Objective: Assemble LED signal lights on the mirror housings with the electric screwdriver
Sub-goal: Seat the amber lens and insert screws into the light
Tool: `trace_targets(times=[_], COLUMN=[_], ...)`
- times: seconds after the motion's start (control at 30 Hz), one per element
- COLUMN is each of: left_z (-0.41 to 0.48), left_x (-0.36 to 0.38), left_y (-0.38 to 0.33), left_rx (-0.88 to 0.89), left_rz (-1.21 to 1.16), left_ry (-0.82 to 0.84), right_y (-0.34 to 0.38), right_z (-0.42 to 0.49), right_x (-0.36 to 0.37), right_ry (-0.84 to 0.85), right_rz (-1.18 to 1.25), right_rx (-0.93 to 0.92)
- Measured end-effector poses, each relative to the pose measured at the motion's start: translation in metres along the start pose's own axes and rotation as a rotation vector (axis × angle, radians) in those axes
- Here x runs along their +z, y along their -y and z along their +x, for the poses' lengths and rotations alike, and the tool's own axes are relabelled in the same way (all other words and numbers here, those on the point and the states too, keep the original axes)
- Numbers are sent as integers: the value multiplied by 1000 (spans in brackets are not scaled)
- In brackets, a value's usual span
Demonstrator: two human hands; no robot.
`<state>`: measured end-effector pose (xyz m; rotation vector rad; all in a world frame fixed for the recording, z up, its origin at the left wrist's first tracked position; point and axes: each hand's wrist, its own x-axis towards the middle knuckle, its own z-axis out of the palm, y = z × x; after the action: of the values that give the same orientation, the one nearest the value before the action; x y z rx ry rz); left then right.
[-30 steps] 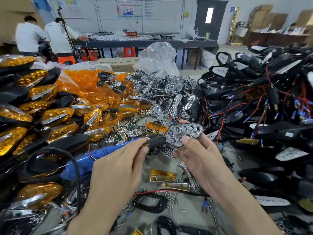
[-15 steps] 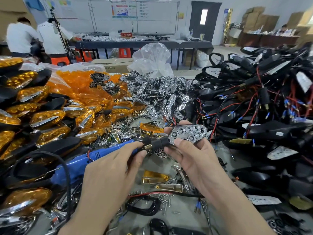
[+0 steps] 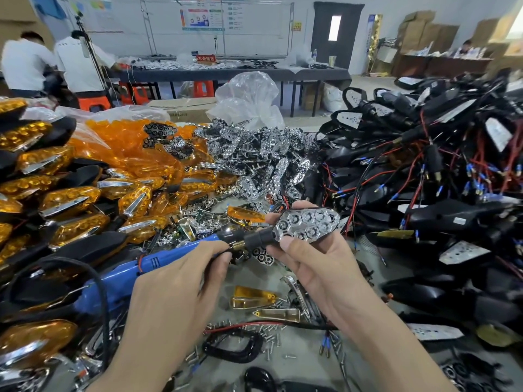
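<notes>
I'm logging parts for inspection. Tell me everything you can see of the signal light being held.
The signal light is a pointed oval with a shiny, chrome-looking face of honeycomb cups in a black shell; no orange lens covers it. A black stem ending in a brass-coloured thread points left. Face toward the camera, it is gripped by the right hand, thumb on the lower edge, while the left hand pinches the threaded end.

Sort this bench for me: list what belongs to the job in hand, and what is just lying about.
In the job: blue electric screwdriver, gripped by the left hand; signal light, held by the right hand; loose screws.
Lying about: gold trim pieces; black ring; clear plastic bag; pile of amber lights.
</notes>
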<state>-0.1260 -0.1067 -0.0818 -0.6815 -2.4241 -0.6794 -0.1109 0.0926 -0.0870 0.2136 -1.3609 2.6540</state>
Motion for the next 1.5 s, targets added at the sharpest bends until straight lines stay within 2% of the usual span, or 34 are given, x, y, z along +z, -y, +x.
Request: trace_targets(times=[0.8,1.03,1.17,1.27,1.33,1.4,1.5], left_z=[-1,-2,-2,-2,0,4,12], left_x=[-3,0,5,6,5,4,6], left_y=[3,7,12,6,-4,-17,-35], left_rx=[12,-2,-56,-69,-79,-41,61], left_rz=[22,56,105,-10,-129,-234,-252], left_ry=[20,45,35,-7,-25,-13,10], right_y=[0,-1,-9,-18,-24,-27,-29], right_z=[-1,0,0,-1,-1,-1,-2], right_x=[-5,-7,-9,-10,-8,-5,-3], right_ry=[51,78,44,-2,30,83,125], right_rz=[-7,-160,-352,-532,-565,-541,-614], right_rx=[36,3,-30,-57,-98,-123,-148])
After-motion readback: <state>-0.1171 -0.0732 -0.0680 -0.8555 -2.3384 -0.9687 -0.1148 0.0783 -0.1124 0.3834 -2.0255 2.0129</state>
